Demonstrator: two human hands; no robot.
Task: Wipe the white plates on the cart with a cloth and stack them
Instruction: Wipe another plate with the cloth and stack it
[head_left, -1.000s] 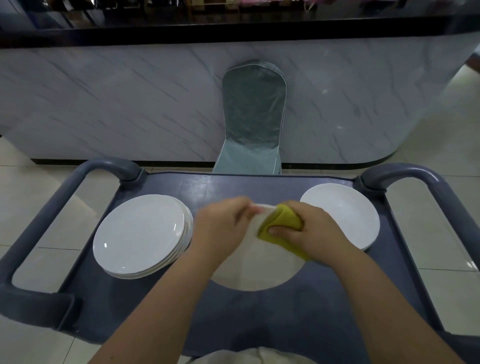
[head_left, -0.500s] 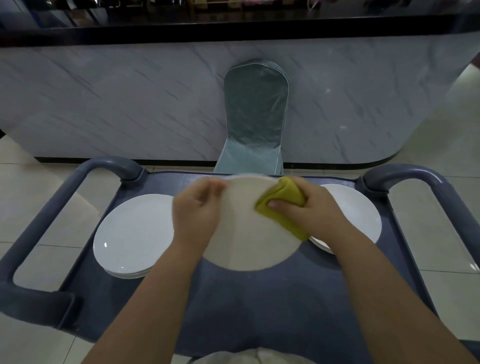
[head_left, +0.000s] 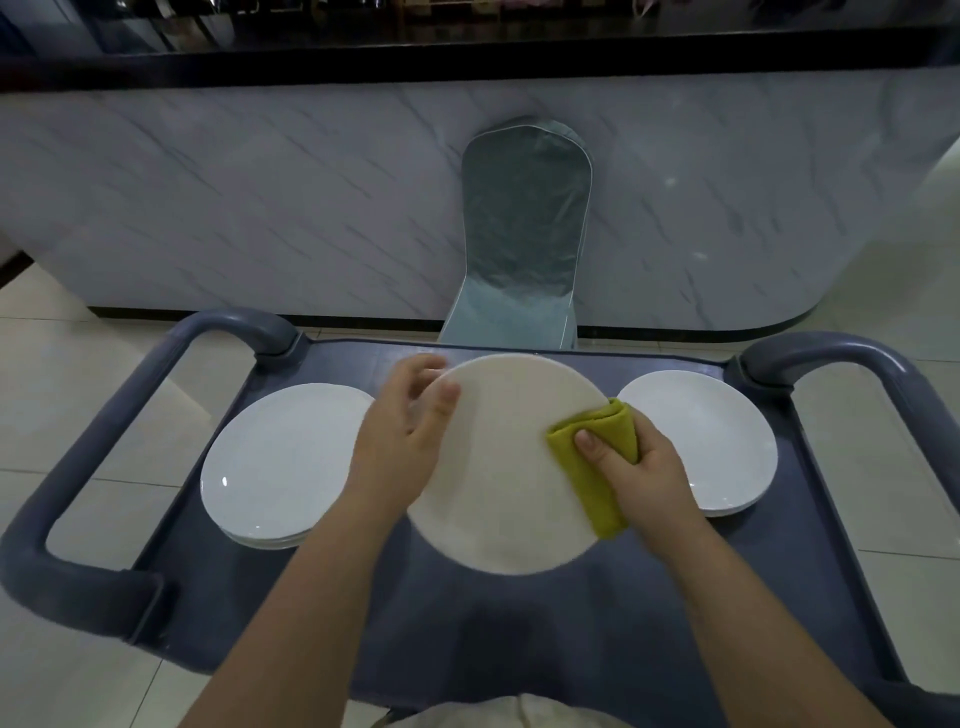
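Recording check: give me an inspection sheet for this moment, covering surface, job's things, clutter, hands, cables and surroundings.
Surface: grey-blue cart, flat top with handle bars at both sides.
Job's things: held plate lifted over the cart's middle and tilted toward the camera; left stack of several white plates; right plates, count unclear; folded yellow-green cloth on the held plate's right edge.
Clutter: nothing seen.
Hands: left hand grips the held plate's left rim, thumb on its face; right hand holds the cloth, thumb pressing it to the plate.
Cables: nothing seen.
Surroundings: marble-look counter, covered chair against it, pale tiled floor.
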